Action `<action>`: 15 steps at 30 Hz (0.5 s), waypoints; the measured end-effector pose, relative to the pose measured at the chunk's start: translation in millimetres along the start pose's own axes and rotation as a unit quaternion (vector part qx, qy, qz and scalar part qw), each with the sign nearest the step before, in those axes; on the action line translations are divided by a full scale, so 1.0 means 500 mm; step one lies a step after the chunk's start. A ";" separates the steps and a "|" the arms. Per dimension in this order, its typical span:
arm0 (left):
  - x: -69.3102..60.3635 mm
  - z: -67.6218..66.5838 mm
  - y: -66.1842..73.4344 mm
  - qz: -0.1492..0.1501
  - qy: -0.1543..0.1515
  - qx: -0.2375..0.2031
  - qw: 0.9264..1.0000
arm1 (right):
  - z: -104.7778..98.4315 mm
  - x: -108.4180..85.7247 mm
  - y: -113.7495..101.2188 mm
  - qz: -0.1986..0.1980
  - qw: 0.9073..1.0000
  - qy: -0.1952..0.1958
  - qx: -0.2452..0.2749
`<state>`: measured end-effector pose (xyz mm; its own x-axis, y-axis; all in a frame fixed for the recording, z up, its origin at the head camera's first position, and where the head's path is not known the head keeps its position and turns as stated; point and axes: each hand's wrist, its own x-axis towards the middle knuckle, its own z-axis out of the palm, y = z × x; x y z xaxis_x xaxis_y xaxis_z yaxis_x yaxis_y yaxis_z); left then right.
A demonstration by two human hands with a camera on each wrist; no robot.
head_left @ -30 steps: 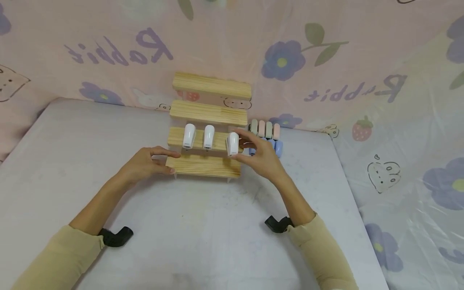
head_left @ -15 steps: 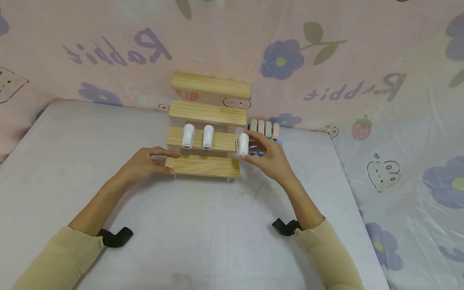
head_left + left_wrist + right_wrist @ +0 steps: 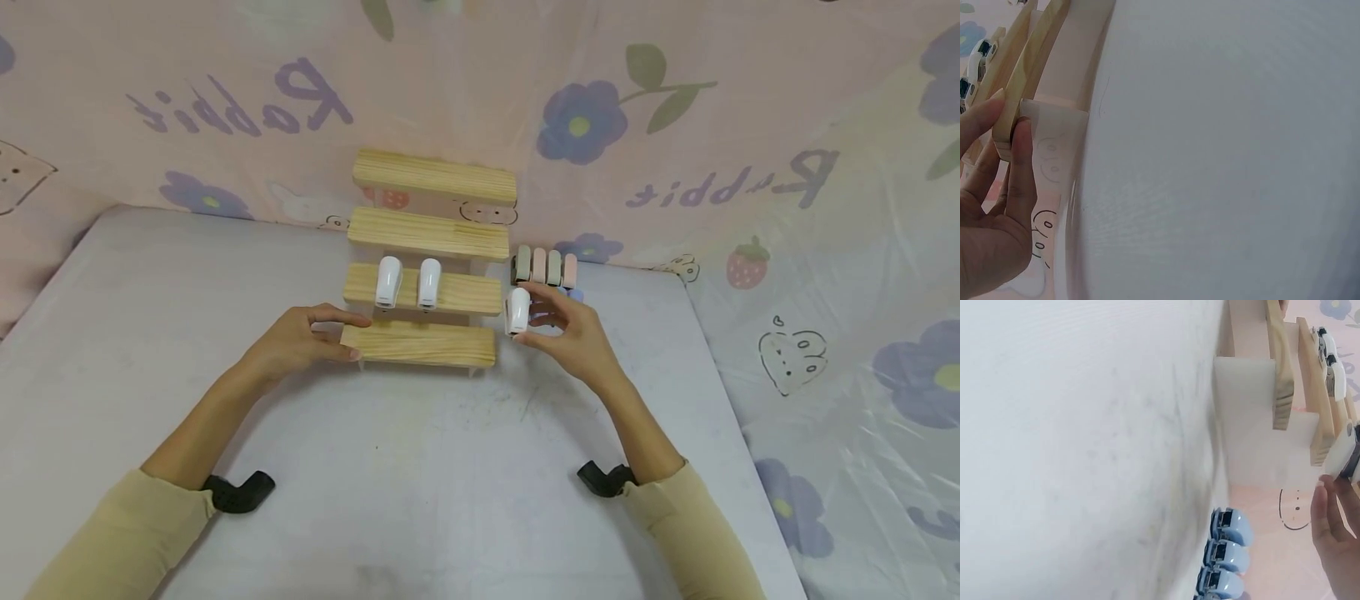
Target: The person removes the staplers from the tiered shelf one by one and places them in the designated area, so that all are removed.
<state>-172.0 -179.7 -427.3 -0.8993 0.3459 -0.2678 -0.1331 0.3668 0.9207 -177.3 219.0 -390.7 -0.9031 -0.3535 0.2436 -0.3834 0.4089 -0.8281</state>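
My right hand [image 3: 576, 337] pinches a white mini stapler [image 3: 517, 311] between thumb and fingers, just off the right end of the wooden tiered shelf [image 3: 420, 343]. In the right wrist view that held stapler [image 3: 1342, 453] is partly cut off by the frame edge. The left hand [image 3: 300, 337] grips the left end of the lowest board; the left wrist view shows its thumb and a finger on opposite faces of the wood [image 3: 1016, 103]. Two more white staplers, one at the left [image 3: 388, 282] and one near the middle [image 3: 429, 284], stand on the second board from the bottom.
Right of the shelf, a row of green and pink staplers [image 3: 539, 265] stands near the back wall. Blue staplers [image 3: 1234, 526] sit in front of them, partly hidden by the right hand in the head view. A patterned cloth [image 3: 450, 100] hangs behind the white table [image 3: 420, 467].
My right hand has carried the white stapler rightward and slightly toward me, off the second board and past the shelf's end. The left hand keeps its place on the lowest board.
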 end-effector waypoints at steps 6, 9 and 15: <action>-0.002 -0.001 0.001 -0.003 -0.001 0.006 1.000 | -0.006 -0.009 -0.011 0.021 1.000 0.000 -0.018; -0.002 -0.002 0.001 -0.003 -0.001 0.009 1.000 | -0.008 -0.014 -0.037 0.032 0.999 0.000 -0.027; -0.002 -0.001 0.001 -0.002 -0.001 0.009 1.000 | -0.013 -0.024 -0.038 0.049 0.999 -0.002 -0.017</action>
<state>-171.4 -180.4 -426.2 -0.8978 0.3463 -0.2721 -0.1293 0.3835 0.9145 -160.4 220.9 -374.5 -0.9356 -0.3142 0.1608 -0.3005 0.4703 -0.8298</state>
